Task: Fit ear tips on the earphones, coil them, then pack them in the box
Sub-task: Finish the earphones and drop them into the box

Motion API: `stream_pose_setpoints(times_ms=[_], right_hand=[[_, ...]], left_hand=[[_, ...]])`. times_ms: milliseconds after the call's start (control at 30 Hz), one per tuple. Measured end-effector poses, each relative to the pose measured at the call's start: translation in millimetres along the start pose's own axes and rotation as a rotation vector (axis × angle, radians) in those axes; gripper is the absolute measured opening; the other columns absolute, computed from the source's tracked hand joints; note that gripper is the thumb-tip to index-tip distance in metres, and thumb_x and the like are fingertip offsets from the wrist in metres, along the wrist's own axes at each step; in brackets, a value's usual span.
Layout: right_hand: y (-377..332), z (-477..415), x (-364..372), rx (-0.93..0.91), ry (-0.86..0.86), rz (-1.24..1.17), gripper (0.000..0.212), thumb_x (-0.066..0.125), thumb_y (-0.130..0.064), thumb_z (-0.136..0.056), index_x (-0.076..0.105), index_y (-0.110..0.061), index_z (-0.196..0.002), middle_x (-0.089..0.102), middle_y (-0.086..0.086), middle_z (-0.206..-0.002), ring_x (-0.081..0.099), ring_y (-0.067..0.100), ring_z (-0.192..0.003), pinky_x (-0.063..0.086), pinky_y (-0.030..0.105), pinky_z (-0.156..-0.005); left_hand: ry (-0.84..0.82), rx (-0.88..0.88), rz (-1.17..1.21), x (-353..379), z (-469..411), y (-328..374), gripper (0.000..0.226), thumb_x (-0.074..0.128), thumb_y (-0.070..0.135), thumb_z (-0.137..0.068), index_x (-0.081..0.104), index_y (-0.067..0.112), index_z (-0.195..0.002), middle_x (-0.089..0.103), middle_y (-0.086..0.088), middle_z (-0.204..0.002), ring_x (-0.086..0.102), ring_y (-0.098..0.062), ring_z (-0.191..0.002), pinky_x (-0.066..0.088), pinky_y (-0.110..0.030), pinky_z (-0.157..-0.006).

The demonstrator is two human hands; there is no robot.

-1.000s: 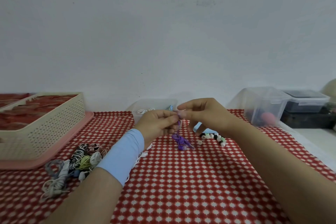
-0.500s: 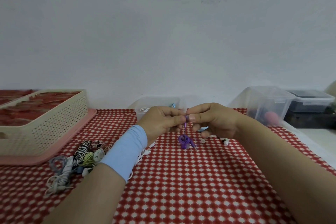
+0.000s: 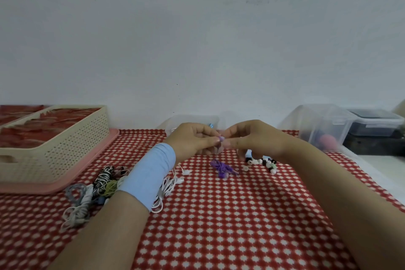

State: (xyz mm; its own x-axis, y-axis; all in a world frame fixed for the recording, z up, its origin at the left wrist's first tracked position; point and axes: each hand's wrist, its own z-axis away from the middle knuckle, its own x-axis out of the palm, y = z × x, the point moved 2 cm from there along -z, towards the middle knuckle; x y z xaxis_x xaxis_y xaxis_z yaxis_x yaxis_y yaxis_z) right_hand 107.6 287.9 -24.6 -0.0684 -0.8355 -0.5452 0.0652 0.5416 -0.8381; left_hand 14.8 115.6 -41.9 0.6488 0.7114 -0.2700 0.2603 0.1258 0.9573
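Note:
My left hand [image 3: 192, 141] and my right hand [image 3: 255, 139] meet fingertip to fingertip above the table, both pinching the purple earbud [image 3: 221, 138]. Its thin cord hangs down to a purple earphone bundle [image 3: 222, 167] lying on the red checked cloth. Loose ear tips [image 3: 260, 162], white, black and green, lie just right of the bundle under my right hand. A small clear box [image 3: 192, 120] stands behind my hands, partly hidden by them.
White earphones [image 3: 168, 188] lie beside my left wrist, and a pile of coiled earphones [image 3: 96, 188] sits to its left. A beige perforated basket [image 3: 54, 147] on a pink tray is far left. Clear plastic containers [image 3: 324, 125] stand at the back right.
My hands stay joined on the earbud and shift only slightly. The right hand has lifted a little, uncovering the ear tips on the cloth.

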Motion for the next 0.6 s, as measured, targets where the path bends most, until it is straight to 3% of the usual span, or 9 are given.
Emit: stream_pose_setpoints(times_ms=[100, 167, 300, 433, 533, 600], right_hand=[[-4, -2, 14, 0.044, -0.092, 0.409, 0.050, 0.084, -0.050, -0.075, 0.074, -0.024, -0.116, 0.073, -0.011, -0.108, 0.070, 0.008, -0.089, 0.057, 0.024, -0.078], [-2, -4, 28, 0.059, -0.154, 0.648, 0.048, 0.082, -0.055, -0.075, 0.076, -0.026, -0.113, 0.074, -0.010, -0.106, 0.068, 0.010, -0.096, 0.054, 0.029, -0.089], [-1, -6, 39, 0.040, -0.127, 0.763, 0.029, 0.078, -0.038, -0.085, 0.077, -0.025, -0.111, 0.073, -0.006, -0.103, 0.064, 0.015, -0.095, 0.052, 0.027, -0.082], [-12, -8, 26, 0.040, -0.042, 0.653, 0.020, 0.079, -0.031, -0.084, 0.080, -0.022, -0.103, 0.076, -0.003, -0.093, 0.070, 0.015, -0.081, 0.051, 0.017, -0.060], [-31, -24, 9, 0.016, 0.076, 0.615, 0.018, 0.080, -0.030, -0.082, 0.080, -0.018, -0.095, 0.076, 0.002, -0.089, 0.071, 0.018, -0.076, 0.059, 0.027, -0.063], [-45, -42, 0, 0.002, 0.117, 0.617, 0.012, 0.080, -0.026, -0.083, 0.079, -0.016, -0.091, 0.075, 0.004, -0.080, 0.071, 0.019, -0.069, 0.055, 0.024, -0.054]], left_hand=[[0.029, -0.010, -0.092, -6, 0, 0, 0.014, 0.070, 0.006, -0.088, 0.072, 0.005, -0.101, 0.075, -0.002, -0.080, 0.068, -0.012, -0.070, 0.059, -0.023, -0.071], [0.034, -0.005, -0.131, -5, 1, 1, 0.017, 0.070, 0.007, -0.088, 0.072, 0.009, -0.106, 0.074, -0.004, -0.081, 0.066, -0.010, -0.068, 0.058, -0.021, -0.069], [0.026, -0.007, -0.244, -9, 3, 2, 0.015, 0.071, 0.012, -0.088, 0.074, 0.013, -0.103, 0.075, -0.012, -0.089, 0.067, -0.010, -0.072, 0.057, -0.018, -0.068], [0.023, -0.018, -0.262, -27, -2, 11, 0.013, 0.070, 0.012, -0.089, 0.074, 0.009, -0.101, 0.075, -0.010, -0.088, 0.068, -0.010, -0.071, 0.058, -0.023, -0.070], [0.078, 0.003, -0.290, -46, -13, 24, 0.010, 0.068, 0.012, -0.089, 0.073, 0.012, -0.098, 0.074, -0.008, -0.086, 0.066, -0.013, -0.071, 0.058, -0.024, -0.070], [0.116, 0.009, -0.287, -59, -24, 32, 0.007, 0.067, 0.011, -0.090, 0.071, 0.015, -0.093, 0.074, -0.007, -0.084, 0.065, -0.011, -0.069, 0.057, -0.026, -0.070]])
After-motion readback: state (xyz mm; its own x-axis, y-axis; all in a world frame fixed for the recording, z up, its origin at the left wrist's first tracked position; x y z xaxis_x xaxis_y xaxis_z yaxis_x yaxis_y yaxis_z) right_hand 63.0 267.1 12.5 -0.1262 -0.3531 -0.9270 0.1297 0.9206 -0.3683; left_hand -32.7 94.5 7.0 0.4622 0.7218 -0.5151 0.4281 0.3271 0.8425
